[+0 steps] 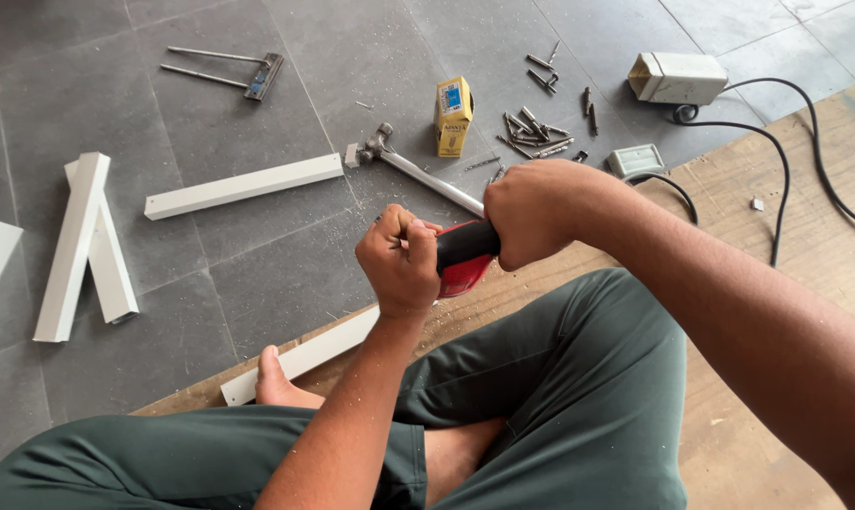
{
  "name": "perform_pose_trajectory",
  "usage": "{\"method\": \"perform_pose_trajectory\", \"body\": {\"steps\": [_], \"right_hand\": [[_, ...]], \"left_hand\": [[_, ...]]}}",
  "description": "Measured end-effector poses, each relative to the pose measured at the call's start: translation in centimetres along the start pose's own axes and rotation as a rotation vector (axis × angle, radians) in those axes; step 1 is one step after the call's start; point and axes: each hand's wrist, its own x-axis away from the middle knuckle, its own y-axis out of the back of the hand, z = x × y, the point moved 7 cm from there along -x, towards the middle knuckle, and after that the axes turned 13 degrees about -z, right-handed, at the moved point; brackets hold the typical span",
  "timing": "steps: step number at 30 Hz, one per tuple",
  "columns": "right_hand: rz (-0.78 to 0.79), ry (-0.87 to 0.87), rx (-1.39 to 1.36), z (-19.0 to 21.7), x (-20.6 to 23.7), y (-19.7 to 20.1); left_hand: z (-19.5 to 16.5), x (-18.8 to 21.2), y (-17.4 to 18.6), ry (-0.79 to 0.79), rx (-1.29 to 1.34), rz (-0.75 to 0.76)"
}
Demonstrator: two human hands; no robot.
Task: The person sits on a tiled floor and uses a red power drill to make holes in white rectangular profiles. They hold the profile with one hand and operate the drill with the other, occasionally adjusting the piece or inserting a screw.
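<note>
I sit on the floor with both hands around a red and black power tool [465, 257] held above my knee. My left hand [399, 260] is closed on its red lower part. My right hand [539, 210] grips the black upper part. Most of the tool is hidden by my fingers. Under my hands a white square tube [300, 359] lies along the edge of a wooden board [777, 378], with my bare foot [278, 385] resting on it. A steel hammer [418, 170] lies on the floor just beyond my hands.
On the grey tiles lie white tube pieces [243, 186] [73, 244], a yellow box [454, 115], several loose screws and anchors [539, 132], a metal bracket with two rods [229, 71], a white box-shaped device [677, 77] and black cables [786, 161].
</note>
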Motion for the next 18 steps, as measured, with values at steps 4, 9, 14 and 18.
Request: {"method": "perform_pose_trajectory", "body": {"steps": [4, 9, 14, 18], "right_hand": [[0.014, -0.015, 0.001, -0.12, 0.02, 0.00], [0.013, -0.015, 0.002, -0.14, 0.03, 0.13], [0.018, -0.012, 0.008, -0.04, -0.08, 0.15], [0.015, -0.015, -0.002, 0.07, -0.03, 0.14]], "left_hand": [[0.03, -0.08, -0.14, 0.009, 0.006, 0.006], [-0.02, -0.09, -0.17, 0.013, 0.003, 0.009], [0.10, -0.16, -0.12, 0.022, 0.016, 0.008], [0.27, -0.13, -0.12, 0.041, 0.014, 0.002]]}}
